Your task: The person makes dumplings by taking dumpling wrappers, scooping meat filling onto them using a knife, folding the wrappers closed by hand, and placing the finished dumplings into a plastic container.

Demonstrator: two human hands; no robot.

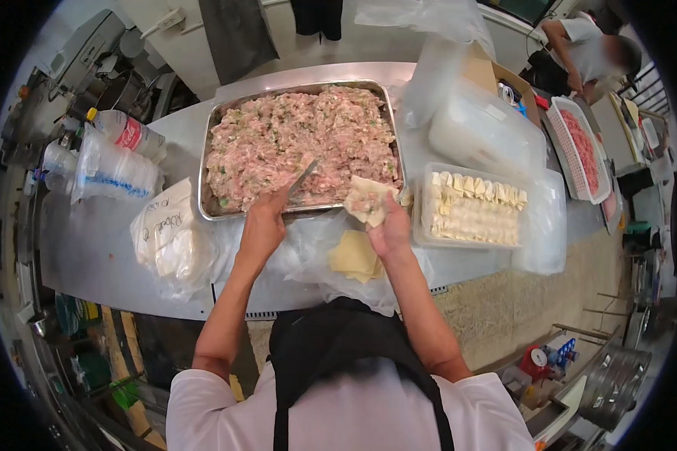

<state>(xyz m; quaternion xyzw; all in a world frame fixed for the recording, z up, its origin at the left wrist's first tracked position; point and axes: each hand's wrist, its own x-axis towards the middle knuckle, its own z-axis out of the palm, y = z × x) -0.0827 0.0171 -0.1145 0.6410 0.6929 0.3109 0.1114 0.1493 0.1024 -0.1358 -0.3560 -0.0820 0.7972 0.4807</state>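
A metal tray [202,177] full of minced meat with green bits [301,143] lies in front of me. My left hand [265,219] is closed on a flat metal spatula [302,180], whose blade is over the tray's near edge. On my right hand [391,229] rests a wrapper [366,201] with some meat on it, held by the fingers just beyond the tray's near right corner. Below it, a stack of yellowish wrappers [355,255] sits on clear plastic. To the right, a plastic box [423,218] holds rows of folded dumplings [478,192].
Left of the tray are a plastic bag [174,240], wrapped cups [116,169] and a bottle [132,134]. Clear lids [489,124] lie behind the box. At the upper right, a person [579,52] stands near a white basket [560,139] of meat.
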